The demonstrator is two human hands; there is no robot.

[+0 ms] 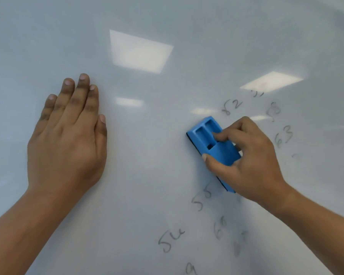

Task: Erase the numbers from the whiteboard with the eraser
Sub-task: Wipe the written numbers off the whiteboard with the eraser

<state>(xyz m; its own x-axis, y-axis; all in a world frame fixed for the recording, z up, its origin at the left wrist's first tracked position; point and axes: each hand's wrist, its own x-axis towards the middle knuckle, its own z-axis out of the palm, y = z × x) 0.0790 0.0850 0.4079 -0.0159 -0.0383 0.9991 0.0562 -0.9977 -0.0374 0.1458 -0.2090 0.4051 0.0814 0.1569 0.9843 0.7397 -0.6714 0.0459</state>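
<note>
The whiteboard (pixel 147 175) fills the whole view, pale grey-white and glossy, with bright rectangular reflections of ceiling lights (pixel 139 51) in its upper middle and upper right. Handwritten numbers are scattered over its right and lower part, all in thin dark marker and somewhat faint: "82" (pixel 231 107) just above the eraser, a smudged pair of digits (pixel 273 111) to its right, "63" (pixel 284 135) below that, "55" (pixel 202 196) just below the eraser's lower end, "54" (pixel 170 240) further down and to the left, then two blurred numbers (pixel 219 227) and (pixel 239 243) that cannot be read with certainty (the first may be "60"). A partial digit (pixel 191 268) is cut off by the bottom edge. The left half of the board carries no writing.

The left hand (pixel 68 139) lies flat on the board, palm down, fingers extended and close together, gripping nothing; it sits well apart from the numbers.

The eraser (pixel 213 147) is a bright blue plastic block with two rectangular recesses in its upper end and a dark felt strip showing along its left edge. It lies pressed against the board, tilted with its top toward the upper left, between "82" and "55". The right hand (pixel 248 157) grasps it, thumb on the near side, fingers curled over the back, covering its lower right part.
</note>
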